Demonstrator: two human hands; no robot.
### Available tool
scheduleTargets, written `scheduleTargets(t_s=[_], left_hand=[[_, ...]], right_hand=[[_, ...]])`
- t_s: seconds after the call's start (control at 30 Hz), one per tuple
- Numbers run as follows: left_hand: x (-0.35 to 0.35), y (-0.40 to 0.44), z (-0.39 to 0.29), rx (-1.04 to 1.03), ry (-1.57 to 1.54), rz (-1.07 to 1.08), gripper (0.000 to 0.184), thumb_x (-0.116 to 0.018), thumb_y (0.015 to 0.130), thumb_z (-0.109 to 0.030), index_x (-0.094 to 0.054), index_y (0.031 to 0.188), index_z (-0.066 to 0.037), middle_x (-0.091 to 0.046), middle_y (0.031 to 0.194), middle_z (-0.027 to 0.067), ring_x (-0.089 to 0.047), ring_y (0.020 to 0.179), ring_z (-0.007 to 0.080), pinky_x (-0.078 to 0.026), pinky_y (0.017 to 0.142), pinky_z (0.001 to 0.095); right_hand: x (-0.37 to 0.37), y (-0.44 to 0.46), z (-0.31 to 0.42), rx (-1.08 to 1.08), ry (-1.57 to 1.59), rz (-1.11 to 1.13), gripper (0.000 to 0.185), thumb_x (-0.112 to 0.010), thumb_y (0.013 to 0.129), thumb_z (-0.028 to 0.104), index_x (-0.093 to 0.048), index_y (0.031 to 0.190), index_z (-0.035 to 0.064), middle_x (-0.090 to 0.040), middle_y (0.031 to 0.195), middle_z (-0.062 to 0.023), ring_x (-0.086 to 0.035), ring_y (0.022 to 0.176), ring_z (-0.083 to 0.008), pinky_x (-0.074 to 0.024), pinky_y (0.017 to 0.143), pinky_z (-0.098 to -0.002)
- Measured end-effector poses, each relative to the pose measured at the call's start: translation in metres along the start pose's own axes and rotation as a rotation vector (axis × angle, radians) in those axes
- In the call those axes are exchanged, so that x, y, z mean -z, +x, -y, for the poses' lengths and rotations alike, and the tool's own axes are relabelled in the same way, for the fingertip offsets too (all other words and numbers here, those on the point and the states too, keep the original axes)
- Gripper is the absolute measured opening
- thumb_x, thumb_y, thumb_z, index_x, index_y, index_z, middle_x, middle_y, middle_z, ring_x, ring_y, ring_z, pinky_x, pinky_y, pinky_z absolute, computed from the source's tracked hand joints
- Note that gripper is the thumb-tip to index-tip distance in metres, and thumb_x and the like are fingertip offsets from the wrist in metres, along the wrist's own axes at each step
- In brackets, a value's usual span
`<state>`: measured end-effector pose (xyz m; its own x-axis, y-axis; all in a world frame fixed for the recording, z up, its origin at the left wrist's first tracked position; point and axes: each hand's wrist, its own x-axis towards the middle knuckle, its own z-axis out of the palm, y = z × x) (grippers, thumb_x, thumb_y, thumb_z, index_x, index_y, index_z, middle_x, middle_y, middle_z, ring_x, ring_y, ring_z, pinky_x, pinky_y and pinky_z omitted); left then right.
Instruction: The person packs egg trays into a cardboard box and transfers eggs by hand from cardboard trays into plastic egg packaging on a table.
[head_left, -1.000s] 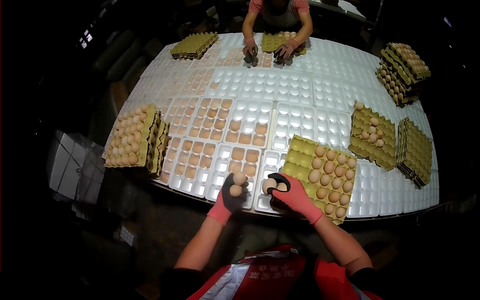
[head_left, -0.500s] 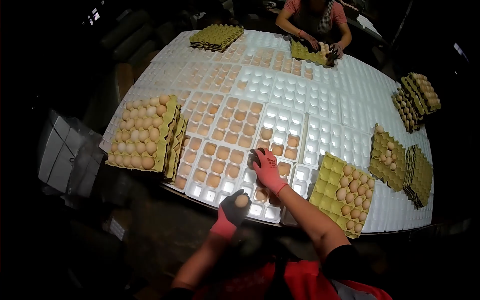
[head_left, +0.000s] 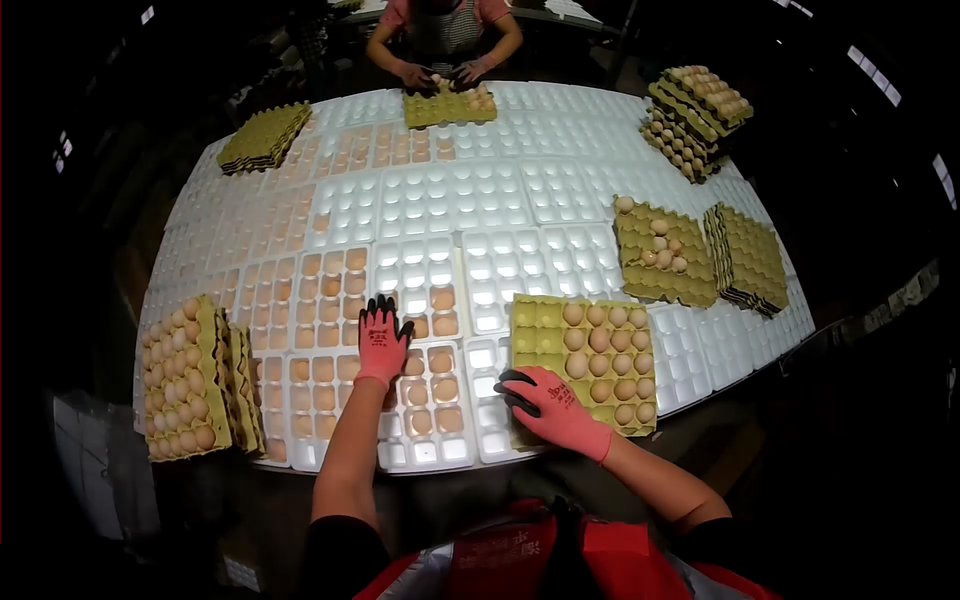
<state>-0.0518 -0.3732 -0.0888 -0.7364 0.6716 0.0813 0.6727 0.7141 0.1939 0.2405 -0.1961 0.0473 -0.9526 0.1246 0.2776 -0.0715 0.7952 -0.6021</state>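
My left hand (head_left: 382,340), in a pink and black glove, lies palm down with fingers stretched over the white plastic trays. Brown eggs (head_left: 420,328) sit in the tray cells beside it, and nothing shows in its grasp. My right hand (head_left: 552,405), gloved alike, rests over the lower left part of a green egg tray (head_left: 535,345). Its fingers bend slightly and stand apart, with no egg visible between them; its palm side is hidden. Eggs (head_left: 598,340) fill the right columns of that green tray. A partly filled white tray (head_left: 424,456) lies between my forearms.
Stacked green trays of eggs (head_left: 180,385) lean at the left, and another stack (head_left: 700,110) stands far right. Emptied green trays (head_left: 745,255) lie closer on the right. Across the table, a person (head_left: 445,35) handles a green tray (head_left: 450,108).
The view has turned to the right. The egg in my left hand no longer shows, and that hand has moved forward. My right hand has shifted from the white tray to the green egg tray.
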Motion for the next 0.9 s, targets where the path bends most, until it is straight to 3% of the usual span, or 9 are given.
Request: scheduleTargets(t_s=[0.23,0.3,0.37,0.43,0.5,0.7,0.77,0.83,0.9], left_hand=[[0.013,0.033,0.016,0.011,0.156,0.218,0.051,-0.064,0.088,-0.031,-0.055,0.131,-0.005,-0.051,0.136,0.0189,-0.040,0.134,0.0393,-0.023,0.117,0.0509],[0.033,0.031,-0.014,0.036,0.070,0.010,0.041,-0.067,0.086,-0.025,-0.062,0.121,-0.005,-0.059,0.122,0.0159,-0.052,0.119,0.0367,-0.036,0.106,0.0484],[0.054,0.020,-0.072,0.092,-0.204,-0.227,0.035,-0.068,0.085,-0.022,-0.066,0.115,-0.006,-0.062,0.114,0.0143,-0.057,0.110,0.0348,-0.043,0.098,0.0466],[0.073,-0.008,-0.160,-0.088,-0.412,-0.076,0.030,-0.072,0.081,-0.019,-0.068,0.108,-0.007,-0.064,0.105,0.0132,-0.060,0.101,0.0328,-0.047,0.088,0.0438],[0.080,-0.042,-0.235,-0.427,-0.280,0.125,0.040,-0.074,0.076,-0.016,-0.065,0.115,-0.012,-0.062,0.109,0.0115,-0.058,0.106,0.0330,-0.044,0.094,0.0423],[0.029,-0.047,-0.307,-0.618,0.019,0.150,0.050,-0.073,0.080,-0.030,-0.056,0.124,-0.010,-0.055,0.115,0.0140,-0.054,0.108,0.0321,-0.043,0.090,0.0426],[0.036,-0.042,-0.310,-0.517,-0.110,0.199,0.048,-0.075,0.078,-0.024,-0.057,0.119,-0.009,-0.055,0.116,0.0144,-0.055,0.107,0.0322,-0.044,0.090,0.0421],[0.044,-0.042,-0.307,-0.397,-0.353,0.171,0.045,-0.074,0.078,-0.021,-0.057,0.118,-0.008,-0.057,0.116,0.0157,-0.057,0.106,0.0337,-0.046,0.090,0.0429],[0.021,-0.047,-0.288,0.117,-1.294,0.247,0.032,-0.067,0.091,-0.021,-0.059,0.117,-0.005,-0.064,0.108,0.0087,-0.062,0.101,0.0195,-0.050,0.088,0.0335]], right_hand=[[0.096,-0.098,-0.094,-0.358,-0.163,-0.042,0.036,-0.068,0.085,0.017,-0.062,0.119,0.0089,-0.059,0.120,-0.0137,-0.057,0.109,-0.0345,-0.0485,0.091,-0.0427],[0.131,-0.094,-0.104,-0.505,-0.172,-0.095,0.037,-0.069,0.083,0.018,-0.062,0.118,0.0094,-0.059,0.115,-0.0140,-0.058,0.105,-0.0345,-0.0491,0.087,-0.0437],[0.121,-0.079,-0.112,-0.275,-0.184,-0.025,0.044,-0.071,0.081,0.023,-0.058,0.121,0.0103,-0.057,0.112,-0.0134,-0.057,0.102,-0.0327,-0.0470,0.084,-0.0441],[0.082,-0.074,-0.118,-0.071,-0.401,0.190,0.052,-0.074,0.079,0.028,-0.055,0.124,0.0107,-0.055,0.114,-0.0121,-0.055,0.104,-0.0298,-0.0438,0.084,-0.0422],[0.086,-0.071,-0.109,-0.097,-0.521,0.286,0.048,-0.074,0.079,0.032,-0.056,0.118,0.0106,-0.053,0.113,-0.0107,-0.052,0.102,-0.0264,-0.0418,0.082,-0.0393],[0.062,-0.106,-0.133,-0.024,-0.524,0.285,0.053,-0.076,0.077,0.033,-0.056,0.120,0.0104,-0.053,0.110,-0.0080,-0.052,0.101,-0.0228,-0.0424,0.084,-0.0372],[0.073,-0.102,-0.138,0.002,-0.283,0.251,0.049,-0.076,0.079,0.028,-0.057,0.121,0.0097,-0.056,0.111,-0.0081,-0.056,0.102,-0.0224,-0.0452,0.085,-0.0380],[0.114,-0.092,-0.126,-0.620,0.511,0.144,0.038,-0.070,0.083,0.019,-0.058,0.118,0.0073,-0.061,0.114,-0.0100,-0.062,0.103,-0.0238,-0.0499,0.085,-0.0385],[0.134,-0.082,-0.143,-0.504,0.539,-0.005,0.032,-0.066,0.085,0.017,-0.059,0.114,0.0040,-0.062,0.114,-0.0144,-0.064,0.102,-0.0263,-0.0517,0.083,-0.0386]])
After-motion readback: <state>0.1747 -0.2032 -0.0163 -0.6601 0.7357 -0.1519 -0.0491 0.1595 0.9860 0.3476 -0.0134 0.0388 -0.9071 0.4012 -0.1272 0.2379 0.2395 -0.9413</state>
